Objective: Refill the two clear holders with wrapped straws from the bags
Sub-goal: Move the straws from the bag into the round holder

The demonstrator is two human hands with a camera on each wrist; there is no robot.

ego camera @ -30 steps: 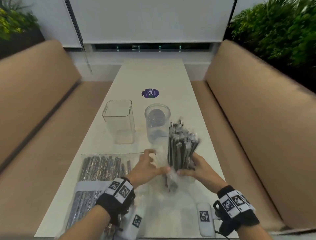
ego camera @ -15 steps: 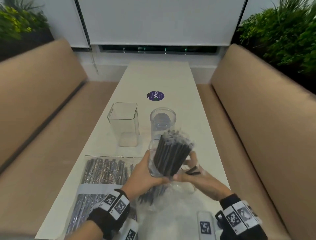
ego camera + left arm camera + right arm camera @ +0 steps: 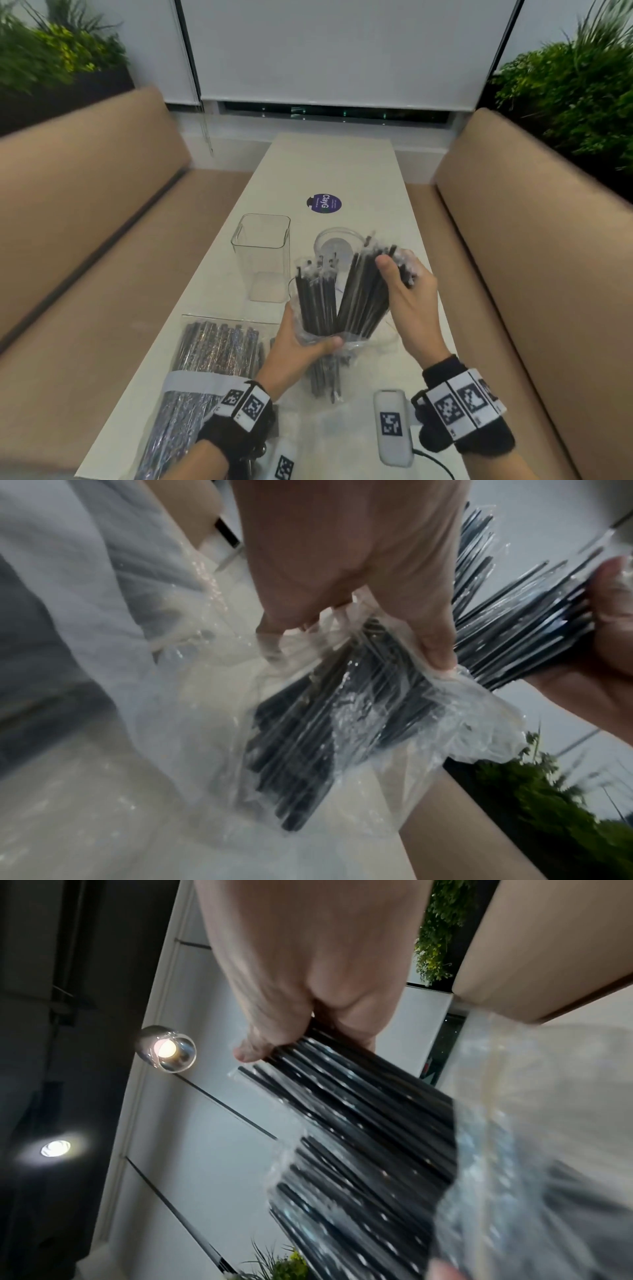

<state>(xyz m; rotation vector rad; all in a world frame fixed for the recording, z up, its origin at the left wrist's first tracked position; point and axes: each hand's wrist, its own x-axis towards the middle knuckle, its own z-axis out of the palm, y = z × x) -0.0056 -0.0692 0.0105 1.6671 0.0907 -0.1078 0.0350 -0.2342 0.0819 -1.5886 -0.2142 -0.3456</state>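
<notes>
The right hand (image 3: 409, 301) is clenched round the upper part of a bundle of black wrapped straws (image 3: 366, 291), thumb on the near face and fingers curled behind; the right wrist view shows the thumb tip pressed across the straw tops. The bundle's long axis runs steeply up and away, tilted toward the person's right, with its lower ends inside the mouth of the open bag (image 3: 329, 346). The left hand (image 3: 298, 346) grasps that bag about its middle, thumb pinching the clear film against the straws that remain in it; these stand nearly upright beside the gripped bundle, so the two groups fan apart from a shared base.

Just beyond the top of the right hand's bundle stands the round clear holder (image 3: 337, 241), its rim partly hidden by the straw tips. The square clear holder (image 3: 262, 257) stands to its left, nearer the left hand's side. Both look empty of straws. The round holder is the nearer target for the right hand: the bundle probably needs lifting clear of the bag, then bringing upright over that opening. A second, full bag of straws (image 3: 212, 359) lies flat on the bench (image 3: 342, 164) at the left, long axis running away from the person.
</notes>
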